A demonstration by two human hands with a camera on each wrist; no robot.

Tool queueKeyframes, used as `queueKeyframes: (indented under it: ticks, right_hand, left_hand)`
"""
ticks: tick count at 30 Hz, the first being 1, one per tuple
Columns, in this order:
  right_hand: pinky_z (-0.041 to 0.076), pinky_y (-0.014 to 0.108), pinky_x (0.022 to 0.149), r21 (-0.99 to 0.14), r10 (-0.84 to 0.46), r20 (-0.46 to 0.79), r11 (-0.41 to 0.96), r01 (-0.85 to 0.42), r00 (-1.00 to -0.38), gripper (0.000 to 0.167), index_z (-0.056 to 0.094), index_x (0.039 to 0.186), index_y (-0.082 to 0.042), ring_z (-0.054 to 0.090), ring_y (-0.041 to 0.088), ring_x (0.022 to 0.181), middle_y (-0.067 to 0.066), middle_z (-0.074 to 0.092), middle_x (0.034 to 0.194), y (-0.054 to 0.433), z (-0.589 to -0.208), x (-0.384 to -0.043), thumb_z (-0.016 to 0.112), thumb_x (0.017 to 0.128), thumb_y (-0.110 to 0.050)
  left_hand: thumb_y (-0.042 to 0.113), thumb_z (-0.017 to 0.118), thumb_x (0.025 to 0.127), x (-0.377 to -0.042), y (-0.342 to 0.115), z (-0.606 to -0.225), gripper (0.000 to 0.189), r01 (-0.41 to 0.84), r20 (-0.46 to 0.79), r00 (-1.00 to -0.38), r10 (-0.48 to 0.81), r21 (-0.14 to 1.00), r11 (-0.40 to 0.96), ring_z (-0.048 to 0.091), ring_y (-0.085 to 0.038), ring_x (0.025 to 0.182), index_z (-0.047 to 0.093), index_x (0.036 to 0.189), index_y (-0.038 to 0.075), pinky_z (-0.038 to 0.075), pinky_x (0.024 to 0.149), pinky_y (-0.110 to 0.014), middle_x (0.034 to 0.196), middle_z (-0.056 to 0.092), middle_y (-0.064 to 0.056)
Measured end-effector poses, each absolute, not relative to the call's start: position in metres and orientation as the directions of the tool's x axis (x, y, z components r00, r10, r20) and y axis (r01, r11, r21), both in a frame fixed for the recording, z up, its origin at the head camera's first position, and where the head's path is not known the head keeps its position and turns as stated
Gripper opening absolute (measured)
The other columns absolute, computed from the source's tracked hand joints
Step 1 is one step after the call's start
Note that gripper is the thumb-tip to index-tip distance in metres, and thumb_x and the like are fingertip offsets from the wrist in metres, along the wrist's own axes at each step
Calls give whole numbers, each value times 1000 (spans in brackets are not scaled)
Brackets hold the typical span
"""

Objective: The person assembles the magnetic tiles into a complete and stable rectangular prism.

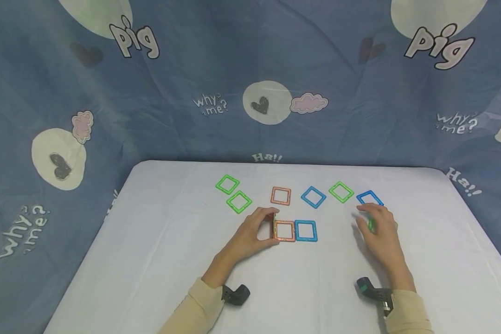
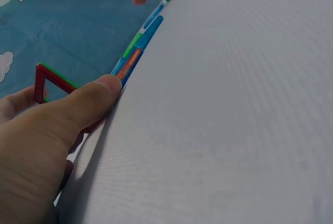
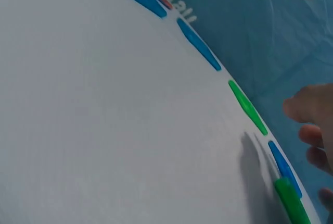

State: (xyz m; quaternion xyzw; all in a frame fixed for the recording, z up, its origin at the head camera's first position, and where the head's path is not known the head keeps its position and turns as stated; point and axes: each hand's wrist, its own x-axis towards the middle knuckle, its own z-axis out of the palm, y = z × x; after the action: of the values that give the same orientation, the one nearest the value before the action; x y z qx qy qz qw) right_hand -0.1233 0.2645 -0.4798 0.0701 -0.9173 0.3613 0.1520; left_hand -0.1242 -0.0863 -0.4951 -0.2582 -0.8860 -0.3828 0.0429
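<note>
My left hand (image 1: 248, 236) pinches an upright red magnetic tile (image 2: 39, 86), thumb at its near edge and fingers at the far one. Green shows along the top edge of this square frame. It stands at the left side of a flat orange tile (image 1: 285, 240), which lies side by side with a light blue tile (image 1: 316, 230). Over on the right, my right hand (image 1: 382, 239) hovers with loosely bent fingers and holds nothing. Partly hidden beneath it is a green tile (image 3: 292, 200); a blue tile (image 1: 369, 192) lies just beyond the fingertips.
Along the back of the white table (image 1: 150, 260) lie two green tiles (image 1: 227, 184) at left, then an orange tile (image 1: 281, 188), a blue tile (image 1: 313, 187) and another green tile (image 1: 341, 183). A printed blue cloth (image 1: 217, 55) hangs behind the table.
</note>
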Motion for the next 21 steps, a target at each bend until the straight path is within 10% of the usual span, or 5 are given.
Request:
queueKeyframes:
  ticks: [12,21]
  right_hand:
    - [7,68,110,-625,56,181,777,-71,-982,48,48,134,-8,23,46,136,23,33,145,279,-487,-119,54,95,-34]
    - [8,66,110,-604,45,210,792,-93,-977,41,51,130,-3,28,47,132,24,35,142,280,-491,-118,55,94,-23]
  left_hand:
    - [36,80,73,-126,-87,-498,80,496,274,-859,433,654,571,49,-7,120,35,139,34,40,108,-34,126,52,9]
    - [33,81,73,-124,-87,-496,80,487,268,-864,427,665,567,49,-7,121,36,139,34,40,107,-36,126,53,7]
